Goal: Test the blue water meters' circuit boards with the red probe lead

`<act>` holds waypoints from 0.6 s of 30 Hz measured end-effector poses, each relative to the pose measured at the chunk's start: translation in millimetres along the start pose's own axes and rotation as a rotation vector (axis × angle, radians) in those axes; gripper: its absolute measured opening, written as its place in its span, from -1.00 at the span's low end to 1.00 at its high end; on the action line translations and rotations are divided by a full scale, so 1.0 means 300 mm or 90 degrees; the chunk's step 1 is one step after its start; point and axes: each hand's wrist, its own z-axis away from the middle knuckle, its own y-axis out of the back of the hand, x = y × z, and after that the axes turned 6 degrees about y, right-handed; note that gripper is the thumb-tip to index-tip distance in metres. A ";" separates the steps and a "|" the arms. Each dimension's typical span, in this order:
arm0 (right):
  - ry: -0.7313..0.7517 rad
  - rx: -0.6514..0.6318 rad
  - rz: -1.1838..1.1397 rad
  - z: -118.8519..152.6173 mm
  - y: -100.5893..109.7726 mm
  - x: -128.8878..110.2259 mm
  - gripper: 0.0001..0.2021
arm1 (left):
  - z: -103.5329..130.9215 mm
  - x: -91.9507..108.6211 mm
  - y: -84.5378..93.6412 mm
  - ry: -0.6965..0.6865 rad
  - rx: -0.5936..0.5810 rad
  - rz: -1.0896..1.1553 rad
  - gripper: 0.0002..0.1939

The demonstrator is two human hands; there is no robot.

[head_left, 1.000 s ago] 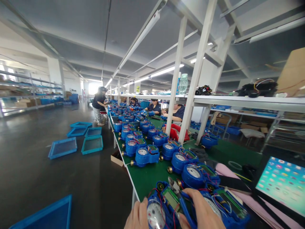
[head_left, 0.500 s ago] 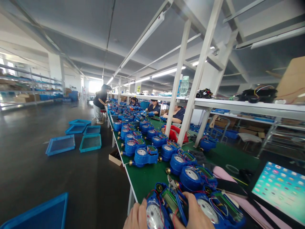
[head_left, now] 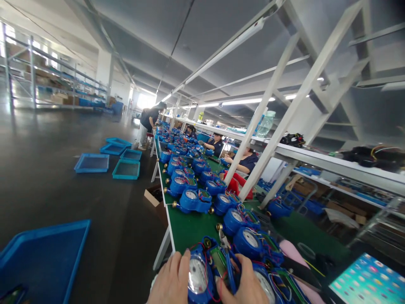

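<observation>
At the near end of the bench, my left hand (head_left: 172, 278) presses its fingers together against the left side of a blue water meter (head_left: 198, 274), gripping it. The meter has a round dial, red wires and a green circuit board. My right hand (head_left: 248, 283) is closed around blue-handled cutting pliers (head_left: 230, 270), held over the meter's board. Their metal jaws (head_left: 224, 240) point away from me. Just right of my right hand is another open meter, partly hidden. Behind the pliers stands one more blue meter (head_left: 248, 242).
Rows of blue meters (head_left: 191, 200) run along the green bench (head_left: 186, 230). White posts and a shelf rise on the right, with a lit screen (head_left: 360, 280) below. Blue trays (head_left: 91, 162) lie on the floor at left. Several co-workers are farther along.
The view has turned left and tilted, so the bench and shelf lean more. My hands remain at the same meter, the pliers still in my right hand.
</observation>
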 end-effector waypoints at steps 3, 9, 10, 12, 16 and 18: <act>-0.015 0.001 -0.017 -0.002 0.014 -0.014 -0.58 | 0.004 0.033 0.033 0.043 -0.050 0.049 -0.18; -0.038 0.057 -0.032 -0.010 0.062 -0.061 -0.60 | 0.011 0.050 0.040 0.049 -0.030 0.058 -0.19; -0.044 0.060 -0.032 -0.012 0.076 -0.068 -0.59 | 0.013 0.052 0.044 0.045 -0.023 0.056 -0.18; -0.056 0.046 -0.043 -0.017 0.108 -0.078 -0.55 | 0.018 0.058 0.058 0.039 -0.019 0.054 -0.19; -0.083 0.007 -0.087 -0.028 0.155 -0.083 -0.50 | 0.018 0.070 0.103 0.024 -0.049 0.084 -0.22; -0.100 -0.003 -0.099 -0.033 0.161 -0.081 -0.48 | 0.011 0.071 0.122 0.012 -0.043 0.109 -0.24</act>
